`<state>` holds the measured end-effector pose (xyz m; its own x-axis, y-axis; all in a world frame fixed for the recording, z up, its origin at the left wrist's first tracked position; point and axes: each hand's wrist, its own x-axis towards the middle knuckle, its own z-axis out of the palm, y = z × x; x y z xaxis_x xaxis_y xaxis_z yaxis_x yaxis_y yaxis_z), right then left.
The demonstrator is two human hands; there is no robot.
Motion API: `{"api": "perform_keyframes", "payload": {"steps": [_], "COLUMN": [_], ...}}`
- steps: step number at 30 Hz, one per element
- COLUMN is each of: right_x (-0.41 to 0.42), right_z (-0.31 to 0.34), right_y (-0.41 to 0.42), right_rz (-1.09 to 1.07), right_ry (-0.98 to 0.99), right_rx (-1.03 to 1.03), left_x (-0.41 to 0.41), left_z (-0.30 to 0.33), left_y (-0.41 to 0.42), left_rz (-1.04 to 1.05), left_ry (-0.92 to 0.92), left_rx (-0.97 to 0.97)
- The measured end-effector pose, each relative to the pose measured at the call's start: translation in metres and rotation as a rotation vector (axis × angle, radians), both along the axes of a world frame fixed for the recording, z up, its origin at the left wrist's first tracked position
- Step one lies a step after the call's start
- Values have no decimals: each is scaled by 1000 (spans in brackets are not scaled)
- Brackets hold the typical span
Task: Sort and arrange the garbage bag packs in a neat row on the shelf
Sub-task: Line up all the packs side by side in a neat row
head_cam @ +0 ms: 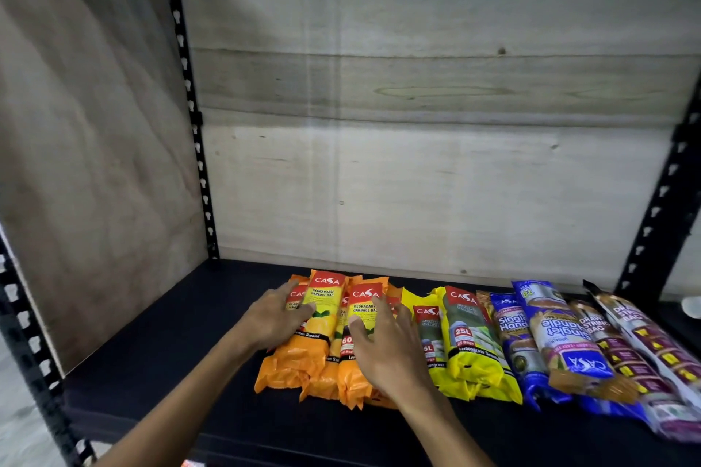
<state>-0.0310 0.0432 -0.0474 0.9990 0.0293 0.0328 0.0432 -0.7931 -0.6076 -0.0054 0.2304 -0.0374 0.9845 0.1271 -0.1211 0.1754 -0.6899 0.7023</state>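
Note:
Several garbage bag packs lie side by side on the dark shelf. Orange packs are at the left, yellow packs in the middle, blue packs and maroon-and-white drawstring packs at the right. My left hand rests flat on the left side of the orange group, fingers spread. Over the right side of that group lies my right hand, fingers apart, covering part of an orange pack. Neither hand grips a pack.
A plywood back wall and side panel enclose the shelf. Black slotted uprights stand at the rear corners, another at the right. Bare shelf surface lies left of the packs and along the front edge.

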Motion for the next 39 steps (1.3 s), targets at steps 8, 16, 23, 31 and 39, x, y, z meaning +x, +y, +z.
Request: {"api": "perform_keyframes", "payload": {"steps": [8, 16, 23, 31, 39], "right_x": [5, 8, 17, 1, 19], "right_z": [-15, -15, -14, 29, 37], "right_y": [4, 17, 22, -30, -126], "right_rz": [-3, -141, -182, -182, -174], "right_ry": [39, -30, -23, -270, 70], "right_rx": [247, 282, 271, 27, -54], "left_x": [-3, 8, 11, 1, -20], "left_z": [-13, -11, -16, 5, 13], "left_y": [2, 5, 6, -27, -125], "left_rz": [-38, -60, -44, 35, -628], "left_ry": [68, 98, 63, -358, -206], "left_rx": [-192, -264, -258, 145, 572]}}
